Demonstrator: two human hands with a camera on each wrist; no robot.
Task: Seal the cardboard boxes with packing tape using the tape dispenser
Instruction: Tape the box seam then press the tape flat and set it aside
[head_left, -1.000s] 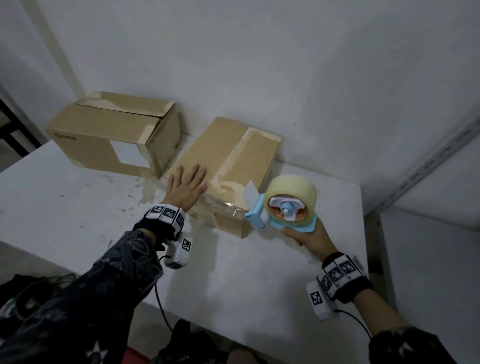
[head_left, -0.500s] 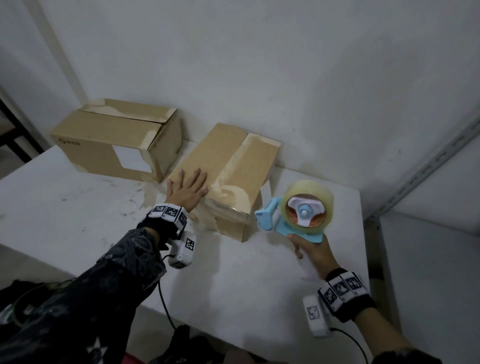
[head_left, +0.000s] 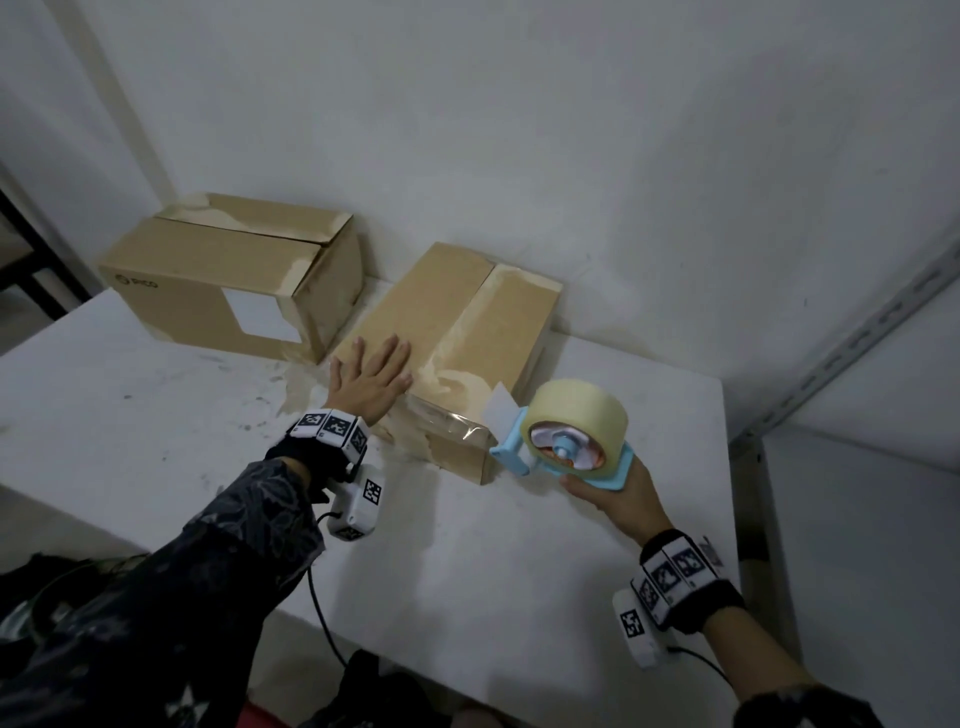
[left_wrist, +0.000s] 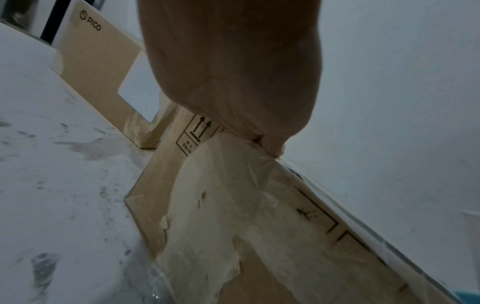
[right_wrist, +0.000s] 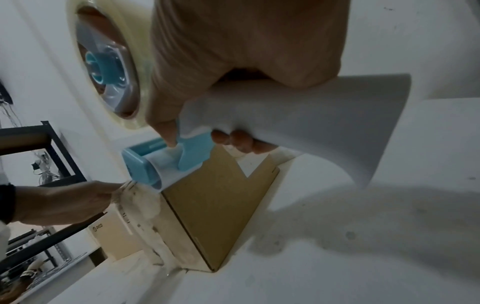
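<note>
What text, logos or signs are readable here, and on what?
"PICO", with a round logo: front of the far box, also faint in the head view.
Two up arrows in a frame: near box, side face; small print beside them too blurred to read.
Wristband squares: coded markers, no words.
Tape dispenser: no text visible.

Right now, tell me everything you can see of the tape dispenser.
The tape dispenser is light blue plastic with a white handle, carrying a fat roll of pale translucent packing tape on a blue hub. The right hand grips its handle and holds it in the air, nose pointing at the near corner of the nearer cardboard box. A short white tab sticks up at its nose. Whether the nose touches the box cannot be told.
</note>
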